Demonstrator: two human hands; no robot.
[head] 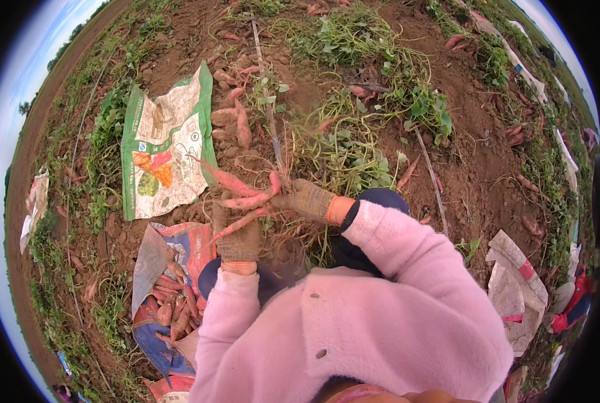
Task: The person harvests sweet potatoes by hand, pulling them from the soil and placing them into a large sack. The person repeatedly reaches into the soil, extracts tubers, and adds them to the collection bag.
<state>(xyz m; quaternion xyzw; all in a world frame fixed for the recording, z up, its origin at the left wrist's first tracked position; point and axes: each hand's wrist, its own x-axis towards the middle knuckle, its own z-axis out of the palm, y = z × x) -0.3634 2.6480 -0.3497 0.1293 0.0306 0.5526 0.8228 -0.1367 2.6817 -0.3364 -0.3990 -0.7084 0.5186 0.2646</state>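
My right hand (307, 200), in a dirty knitted work glove, grips the root crown of a bunch of pink-red sweet potatoes (247, 201) with thin roots trailing from it. Beneath the bunch is my left hand (238, 236), gloved too, its fingers partly hidden by the roots; whether it grips them is not clear. Left of my hands, a white and green woven sack (171, 146) lies flat on the soil. Nearer my left knee, a red and blue sack (154, 322) lies open with several sweet potatoes (179, 307) in it.
Loose sweet potatoes (243, 126) lie on the soil ahead, beside a drip-irrigation tape (264, 85). Green vines (350, 40) spread ahead and right. A pale sack (516, 292) lies to my right, and another person (574, 305) is at the far right edge.
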